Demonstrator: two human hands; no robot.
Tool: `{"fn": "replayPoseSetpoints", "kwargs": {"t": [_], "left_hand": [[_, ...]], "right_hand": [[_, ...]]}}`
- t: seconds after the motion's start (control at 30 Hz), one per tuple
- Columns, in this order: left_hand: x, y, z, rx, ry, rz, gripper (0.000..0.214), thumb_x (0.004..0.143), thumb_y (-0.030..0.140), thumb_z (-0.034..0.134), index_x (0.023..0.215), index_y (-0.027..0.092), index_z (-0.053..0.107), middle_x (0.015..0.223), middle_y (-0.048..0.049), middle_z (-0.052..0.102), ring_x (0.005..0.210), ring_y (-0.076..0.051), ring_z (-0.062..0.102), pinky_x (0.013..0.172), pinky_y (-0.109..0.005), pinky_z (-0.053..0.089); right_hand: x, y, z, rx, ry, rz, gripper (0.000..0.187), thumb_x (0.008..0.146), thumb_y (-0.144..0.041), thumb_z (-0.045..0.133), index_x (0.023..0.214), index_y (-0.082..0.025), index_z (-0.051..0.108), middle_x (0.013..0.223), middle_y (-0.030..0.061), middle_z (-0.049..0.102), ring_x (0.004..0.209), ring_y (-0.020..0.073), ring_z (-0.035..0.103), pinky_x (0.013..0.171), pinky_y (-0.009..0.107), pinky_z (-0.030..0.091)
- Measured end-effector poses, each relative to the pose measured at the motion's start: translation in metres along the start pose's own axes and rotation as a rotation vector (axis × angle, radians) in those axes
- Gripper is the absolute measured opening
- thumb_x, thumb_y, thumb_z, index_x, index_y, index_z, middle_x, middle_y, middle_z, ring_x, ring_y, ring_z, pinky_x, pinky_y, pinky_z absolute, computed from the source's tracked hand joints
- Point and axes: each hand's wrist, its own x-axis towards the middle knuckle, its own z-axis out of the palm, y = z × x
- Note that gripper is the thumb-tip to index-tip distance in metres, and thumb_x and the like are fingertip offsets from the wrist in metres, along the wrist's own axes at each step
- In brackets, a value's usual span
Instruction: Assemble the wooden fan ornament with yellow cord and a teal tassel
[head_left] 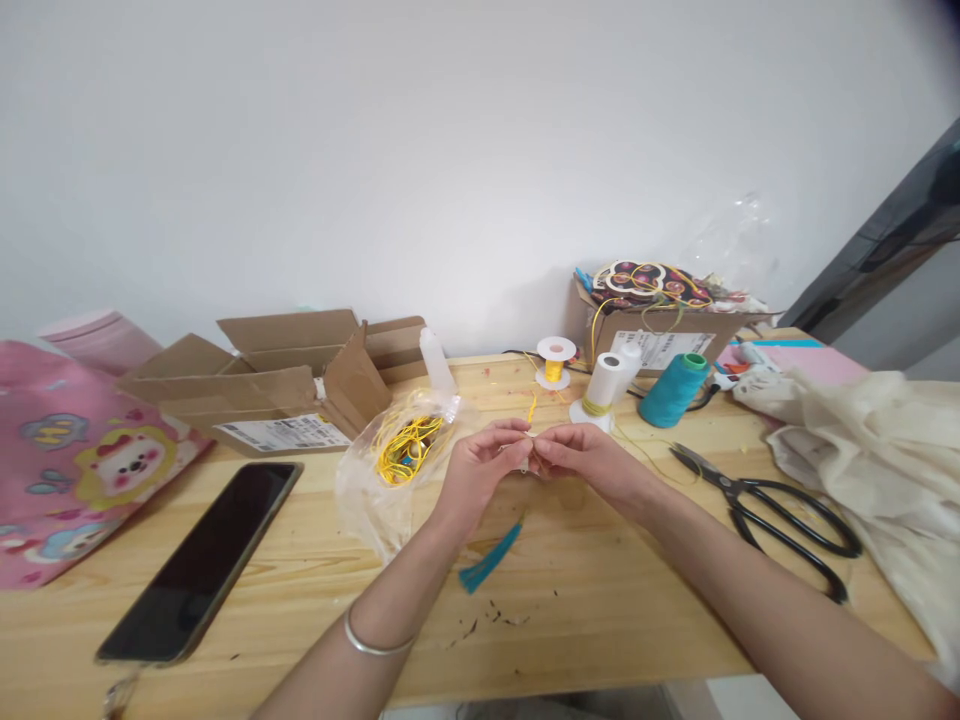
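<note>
My left hand [487, 462] and my right hand [581, 455] meet above the middle of the table, fingertips pinched together on a thin cord. A short yellow cord end [532, 405] sticks up above the fingers. Something small and pale shows just under the fingertips, too small to make out. Below the hands is a teal tassel [491, 560], slanting down to the left; the fingers hide most of what links it to the cord. Left of my left hand, a clear plastic bag [371, 510] holds a bundle of yellow cord [407, 450].
Black-handled scissors [780, 510] lie right of my arm, beside cream cloth [847, 440]. Behind stand a teal thread cone [673, 390], white spool [604, 385] and yellow thread spool [553, 368]. Cardboard boxes [247, 395] line the wall; a phone [202, 560] lies left.
</note>
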Motion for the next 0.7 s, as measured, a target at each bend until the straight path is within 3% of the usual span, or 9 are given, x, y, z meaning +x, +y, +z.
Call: {"fn": "replayPoseSetpoints", "kwargs": {"t": [0.1, 0.27, 0.47, 0.7], "left_hand": [[-0.0003, 0.0017, 0.0002, 0.001, 0.016, -0.005, 0.007, 0.063, 0.022, 0.065, 0.063, 0.015, 0.066, 0.091, -0.0045, 0.058, 0.087, -0.016, 0.054, 0.073, -0.027, 0.044], [-0.001, 0.0041, 0.001, 0.026, 0.049, -0.018, 0.008, 0.061, 0.023, 0.066, 0.059, 0.015, 0.066, 0.091, -0.004, 0.057, 0.09, -0.016, 0.053, 0.079, -0.027, 0.041], [-0.0008, 0.0027, 0.0016, 0.01, 0.062, -0.014, 0.01, 0.059, 0.024, 0.067, 0.059, 0.014, 0.065, 0.089, -0.0047, 0.057, 0.086, -0.016, 0.053, 0.078, -0.028, 0.04], [0.0023, -0.0027, -0.0006, 0.002, 0.12, -0.014, 0.013, 0.059, 0.026, 0.067, 0.064, 0.015, 0.066, 0.091, -0.0045, 0.058, 0.08, -0.014, 0.053, 0.07, -0.026, 0.041]], "right_hand": [[0.0001, 0.001, 0.0022, 0.043, -0.025, 0.013, 0.026, 0.071, -0.04, 0.057, 0.072, -0.015, 0.064, 0.07, 0.0013, 0.06, 0.063, 0.0086, 0.05, 0.065, 0.024, 0.038], [0.0012, 0.004, 0.0023, -0.003, 0.029, -0.001, 0.021, 0.065, -0.034, 0.064, 0.069, -0.014, 0.066, 0.058, -0.002, 0.057, 0.057, 0.0073, 0.047, 0.059, 0.022, 0.034], [0.0016, 0.0059, 0.0007, -0.006, 0.072, 0.004, 0.018, 0.064, -0.032, 0.065, 0.069, -0.014, 0.067, 0.056, -0.0016, 0.057, 0.055, 0.0069, 0.046, 0.056, 0.022, 0.033], [0.0005, -0.0009, 0.0001, -0.021, 0.201, 0.02, 0.017, 0.065, -0.032, 0.064, 0.068, -0.015, 0.066, 0.047, -0.0067, 0.045, 0.041, 0.0023, 0.029, 0.043, 0.019, 0.025]]}}
